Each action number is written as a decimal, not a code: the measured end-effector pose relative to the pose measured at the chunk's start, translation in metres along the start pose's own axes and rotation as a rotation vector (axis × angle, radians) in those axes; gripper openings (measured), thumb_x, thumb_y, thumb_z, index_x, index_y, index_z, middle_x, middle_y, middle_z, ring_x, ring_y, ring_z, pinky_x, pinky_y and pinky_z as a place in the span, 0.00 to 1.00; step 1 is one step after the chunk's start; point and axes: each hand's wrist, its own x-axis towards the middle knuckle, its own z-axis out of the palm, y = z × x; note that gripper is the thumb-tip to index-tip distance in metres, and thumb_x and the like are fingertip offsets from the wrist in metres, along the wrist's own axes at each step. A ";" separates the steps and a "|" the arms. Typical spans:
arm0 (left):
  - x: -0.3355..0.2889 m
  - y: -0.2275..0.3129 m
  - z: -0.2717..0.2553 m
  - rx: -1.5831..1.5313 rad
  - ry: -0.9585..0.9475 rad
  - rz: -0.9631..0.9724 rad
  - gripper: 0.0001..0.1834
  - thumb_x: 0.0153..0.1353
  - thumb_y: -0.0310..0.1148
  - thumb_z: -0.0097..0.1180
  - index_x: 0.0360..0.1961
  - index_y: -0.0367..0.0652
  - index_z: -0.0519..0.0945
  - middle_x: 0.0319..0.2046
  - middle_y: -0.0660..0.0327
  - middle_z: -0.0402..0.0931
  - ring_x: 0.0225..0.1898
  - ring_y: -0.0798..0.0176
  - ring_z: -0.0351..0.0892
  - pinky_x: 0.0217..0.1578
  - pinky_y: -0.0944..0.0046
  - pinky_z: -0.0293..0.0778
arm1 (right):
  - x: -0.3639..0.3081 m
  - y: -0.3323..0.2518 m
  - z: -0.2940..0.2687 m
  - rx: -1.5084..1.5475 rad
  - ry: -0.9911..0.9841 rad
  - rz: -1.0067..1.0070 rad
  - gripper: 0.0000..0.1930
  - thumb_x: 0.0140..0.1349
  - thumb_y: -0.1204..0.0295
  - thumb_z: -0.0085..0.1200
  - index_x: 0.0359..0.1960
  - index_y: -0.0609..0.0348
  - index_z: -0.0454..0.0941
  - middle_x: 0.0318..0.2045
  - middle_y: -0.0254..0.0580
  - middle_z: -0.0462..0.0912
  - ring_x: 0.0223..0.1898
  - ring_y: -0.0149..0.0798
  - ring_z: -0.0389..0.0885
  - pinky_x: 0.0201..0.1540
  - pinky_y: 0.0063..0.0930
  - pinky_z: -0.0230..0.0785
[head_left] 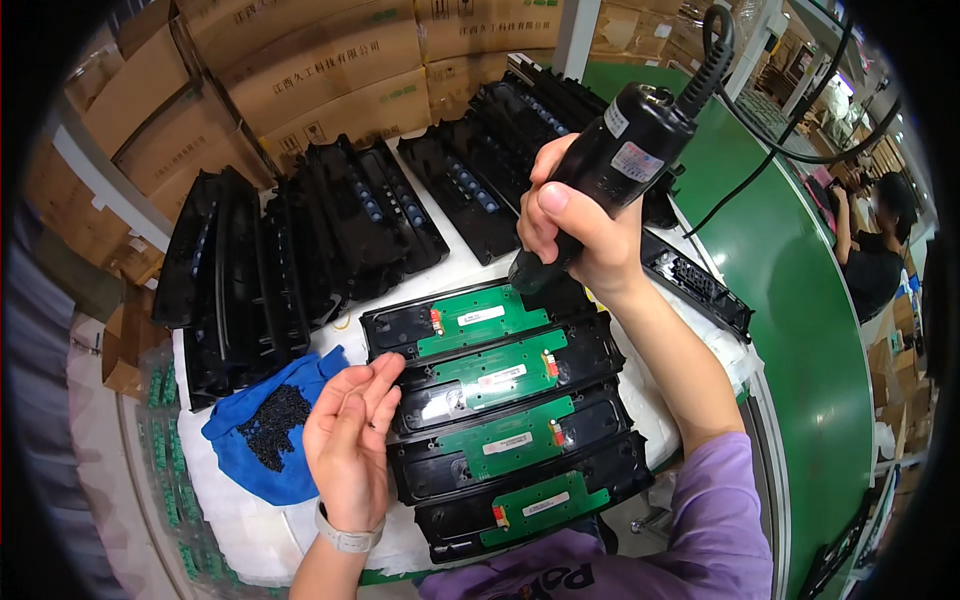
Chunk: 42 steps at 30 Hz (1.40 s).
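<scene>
My right hand [605, 235] is wrapped round a black corded electric screwdriver [632, 140]. Its nose points down at the far end of a row of several black plastic panels [600, 345]. Each panel carries a green circuit board [500, 382] with a white label and a red-and-white connector. By the left ends of the panels is my left hand [350, 440], palm partly up, thumb drawn against the fingers; whatever they pinch is too small to make out. Left of that hand, a heap of small black screws [275, 425] lies on a blue cloth [285, 488].
More black housings [350, 215] stand and lean along the back of the white-covered table [235, 520]. Cardboard boxes [310, 80] are stacked behind. To the right runs a green surface [800, 330], with the screwdriver's cable [740, 185] above it. Another person [880, 245] sits farther right.
</scene>
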 end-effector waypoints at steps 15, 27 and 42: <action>0.010 0.006 -0.015 0.033 0.002 -0.037 0.10 0.68 0.34 0.39 0.33 0.40 0.67 0.11 0.68 0.57 0.10 0.78 0.48 0.12 0.76 0.47 | 0.009 0.006 0.018 -0.131 -0.016 0.050 0.10 0.51 0.73 0.56 0.28 0.65 0.68 0.13 0.37 0.70 0.10 0.29 0.68 0.14 0.20 0.58; 0.007 0.000 -0.009 0.141 -0.071 -0.199 0.12 0.66 0.37 0.47 0.31 0.38 0.72 0.21 0.55 0.77 0.10 0.75 0.61 0.13 0.77 0.56 | 0.011 0.015 0.012 -0.087 -0.065 0.074 0.09 0.50 0.75 0.57 0.21 0.63 0.68 0.11 0.35 0.68 0.10 0.27 0.67 0.12 0.19 0.57; -0.006 -0.012 0.001 0.211 -0.209 -0.161 0.10 0.57 0.25 0.56 0.39 0.32 0.76 0.31 0.52 0.80 0.30 0.65 0.80 0.33 0.72 0.74 | -0.027 -0.037 0.036 0.479 -0.203 -0.013 0.18 0.61 0.55 0.44 0.41 0.57 0.65 0.15 0.30 0.66 0.10 0.27 0.63 0.21 0.27 0.64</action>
